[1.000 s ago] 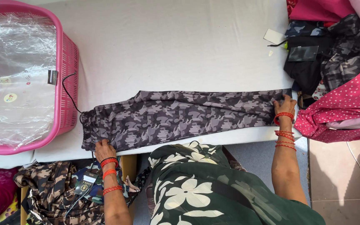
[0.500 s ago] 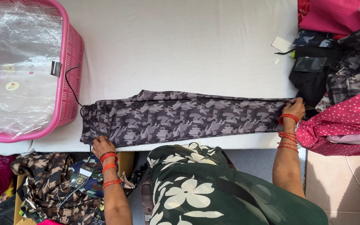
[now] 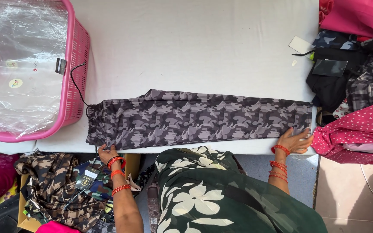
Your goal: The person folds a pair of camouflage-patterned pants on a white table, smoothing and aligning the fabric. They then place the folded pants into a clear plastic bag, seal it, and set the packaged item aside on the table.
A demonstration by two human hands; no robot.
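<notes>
Camouflage trousers (image 3: 199,118) are laid flat along the white surface (image 3: 195,47) edge, left hand (image 3: 107,152) pinching the waistband at 7 o'clock, right hand (image 3: 296,140) pressed open on the hem at 4 o'clock; smoothing step judged, a fold likely required.

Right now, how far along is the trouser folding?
Done: camo trousers lie flat, legs stacked, on the white table. In hand: left hand at the waistband edge, right hand on the hem. Left: not yet folded shorter; pink basket holds only plastic.

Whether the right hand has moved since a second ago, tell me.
Yes, slightly: the right hand slid off the camouflage trousers' hem toward the table's near edge, now at the hem's corner.
</notes>
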